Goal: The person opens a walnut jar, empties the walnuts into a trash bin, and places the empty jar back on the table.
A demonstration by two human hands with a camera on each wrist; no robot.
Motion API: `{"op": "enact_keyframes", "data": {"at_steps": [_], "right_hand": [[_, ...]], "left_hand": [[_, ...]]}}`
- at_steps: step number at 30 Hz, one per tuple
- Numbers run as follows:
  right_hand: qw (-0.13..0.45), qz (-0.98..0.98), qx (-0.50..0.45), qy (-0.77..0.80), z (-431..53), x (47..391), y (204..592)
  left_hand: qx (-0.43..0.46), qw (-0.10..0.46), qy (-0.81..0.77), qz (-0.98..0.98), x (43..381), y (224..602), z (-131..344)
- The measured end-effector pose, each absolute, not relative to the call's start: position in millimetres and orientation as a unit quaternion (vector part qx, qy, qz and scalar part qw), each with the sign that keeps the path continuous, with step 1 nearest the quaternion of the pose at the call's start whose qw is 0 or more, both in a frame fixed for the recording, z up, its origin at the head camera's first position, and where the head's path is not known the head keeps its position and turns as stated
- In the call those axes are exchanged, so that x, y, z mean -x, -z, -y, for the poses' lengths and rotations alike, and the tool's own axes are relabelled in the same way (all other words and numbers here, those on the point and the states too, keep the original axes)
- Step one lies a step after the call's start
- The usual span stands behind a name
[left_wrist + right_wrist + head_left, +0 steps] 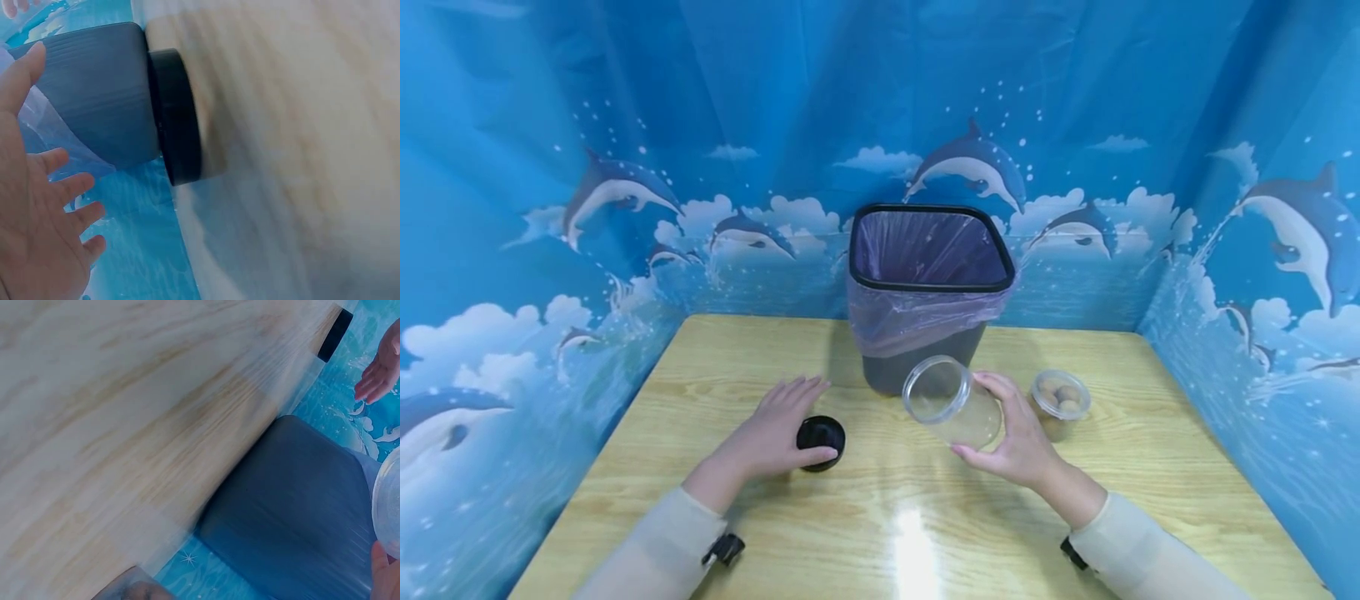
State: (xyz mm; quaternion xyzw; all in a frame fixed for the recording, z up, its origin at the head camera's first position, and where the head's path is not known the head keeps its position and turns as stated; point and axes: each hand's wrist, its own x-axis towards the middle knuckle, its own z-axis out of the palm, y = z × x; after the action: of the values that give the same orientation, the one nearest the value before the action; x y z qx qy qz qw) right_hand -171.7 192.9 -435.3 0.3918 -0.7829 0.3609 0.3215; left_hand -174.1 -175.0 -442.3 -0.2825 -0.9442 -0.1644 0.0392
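My right hand (1015,446) grips a clear empty plastic jar (973,421), tilted with its open mouth towards the bin. In the right wrist view only part of the clear jar (389,500) shows, at the right edge. My left hand (775,433) is spread over a round black lid (822,433) that lies on the table. Seen from the left wrist, the fingers of the left hand (44,219) are apart and hold nothing, with the black lid (178,119) away from them.
A dark bin (917,367) with a purple liner bag stands at the back of the table (737,350). Right of my right hand is a clear jar of round brownish things (1060,396). Blue dolphin-print curtains (812,100) enclose the back and sides.
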Motion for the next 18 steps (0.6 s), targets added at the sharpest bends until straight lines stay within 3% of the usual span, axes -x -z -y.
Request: {"op": "enact_keyframes", "data": {"at_steps": [18], "right_hand": [[0.326, 0.784, -0.39, -0.356, -195, 171, 436]], "left_hand": [[0.28, 0.017, 0.148, 0.948, 173, 469, 187]]}}
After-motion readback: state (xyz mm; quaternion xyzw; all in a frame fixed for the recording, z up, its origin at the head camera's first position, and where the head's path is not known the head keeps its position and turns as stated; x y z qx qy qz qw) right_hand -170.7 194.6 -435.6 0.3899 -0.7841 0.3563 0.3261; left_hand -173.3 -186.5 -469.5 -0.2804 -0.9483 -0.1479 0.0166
